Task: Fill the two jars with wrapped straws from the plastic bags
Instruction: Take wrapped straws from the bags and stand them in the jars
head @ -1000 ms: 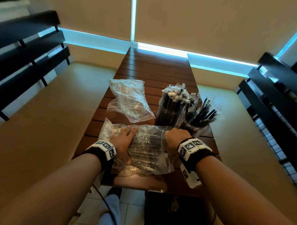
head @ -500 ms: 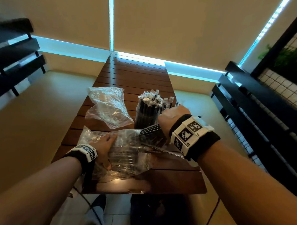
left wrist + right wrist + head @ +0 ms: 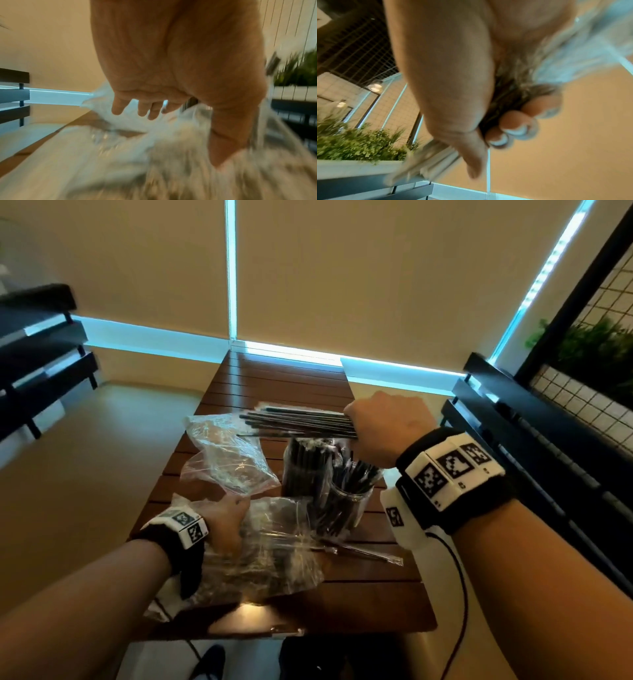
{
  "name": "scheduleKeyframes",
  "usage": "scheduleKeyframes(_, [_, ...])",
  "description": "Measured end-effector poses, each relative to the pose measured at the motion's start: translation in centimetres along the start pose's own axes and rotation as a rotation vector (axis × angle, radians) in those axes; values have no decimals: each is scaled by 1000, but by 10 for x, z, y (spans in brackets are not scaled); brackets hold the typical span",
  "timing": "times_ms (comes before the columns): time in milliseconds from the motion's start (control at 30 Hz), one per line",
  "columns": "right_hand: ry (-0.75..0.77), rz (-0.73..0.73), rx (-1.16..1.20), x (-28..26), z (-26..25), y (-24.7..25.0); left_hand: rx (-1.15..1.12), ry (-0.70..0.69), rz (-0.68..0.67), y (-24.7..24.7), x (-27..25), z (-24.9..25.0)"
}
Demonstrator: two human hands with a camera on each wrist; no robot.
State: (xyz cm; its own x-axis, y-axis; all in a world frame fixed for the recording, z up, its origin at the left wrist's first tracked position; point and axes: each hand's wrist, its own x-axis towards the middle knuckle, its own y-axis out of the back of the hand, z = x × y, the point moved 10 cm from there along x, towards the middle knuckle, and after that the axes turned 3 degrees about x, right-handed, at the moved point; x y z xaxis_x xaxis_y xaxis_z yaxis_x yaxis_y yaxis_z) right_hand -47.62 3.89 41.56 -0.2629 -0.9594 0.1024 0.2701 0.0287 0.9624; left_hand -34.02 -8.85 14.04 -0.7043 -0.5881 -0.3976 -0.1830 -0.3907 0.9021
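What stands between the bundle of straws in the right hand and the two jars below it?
Nothing solid: the bundle of black wrapped straws in the right hand hangs above both clear jars, but straws already standing in them crowd their mouths.

My left hand (image 3: 171, 67) palm-down over a clear bag (image 3: 154, 155), thumb (image 3: 228, 135) pressing into the bag, fingers (image 3: 118, 106) spread above it, table (image 3: 51, 136) edge left of the bag, everything blurred

Black straws (image 3: 301, 424), clear plastic bags (image 3: 229, 453), a reddish-brown slatted table (image 3: 284, 378), black-and-white checkered wristbands (image 3: 452, 470), and beige walls.
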Motion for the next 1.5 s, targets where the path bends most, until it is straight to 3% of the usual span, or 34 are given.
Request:
scheduleKeyframes(133, [-21,170,263,3,-8,-21,-443,-227,245,95,-40,37])
scheduleKeyframes(267, [10,222,463,5,-34,-47,-1139,-477,309,164,-83,72])
scheduleKeyframes(367, [-16,281,624,7,-49,-53,-1621,-508,380,192,-79,66])
scheduleKeyframes(433, [-48,316,739,7,-57,-59,-1794,-491,432,203,-77,70])
scheduleKeyframes(500, [-63,356,888,7,-61,-65,-1754,-412,570,214,-80,76])
scheduleKeyframes(567, [-49,341,975,9,-62,-72,-1556,-404,741,230,-94,82])
scheduleKeyframes(700, [-89,83,1118,19,-61,-104,-1342,-513,915,264,-129,90])
scheduleKeyframes(767, [-140,-32,1271,25,-66,-119,-1240,-552,942,271,-142,102])
scheduleKeyframes(833, [-119,-47,1338,28,-74,-119,-1127,-550,918,265,-147,116])
scheduleKeyframes(1000, [59,-241,1131,17,-77,-100,-1047,-429,913,246,-130,101])
scheduleKeyframes(1033, [48,-181,1182,14,-65,-81,-1037,-390,932,244,-126,92])
scheduleKeyframes(1067, [5,-13,1271,14,-45,-52,-1021,-359,950,242,-122,85])
scheduleKeyframes(1167, [-68,737,1494,-20,25,65,-851,-267,930,227,-109,83])
scheduleKeyframes(1233, [28,956,1367,-40,31,116,-719,-291,914,223,-107,99])
scheduleKeyframes(1267, [64,937,1239,-42,18,128,-672,-316,916,225,-111,109])
scheduleKeyframes(1367, [105,583,785,-16,-37,101,-695,-423,894,230,-112,131])
scheduleKeyframes(1433, [125,492,785,-10,-44,75,-710,-494,863,230,-109,141])
scheduleKeyframes(1500, [168,548,1027,-12,-22,67,-719,-476,882,231,-104,140])
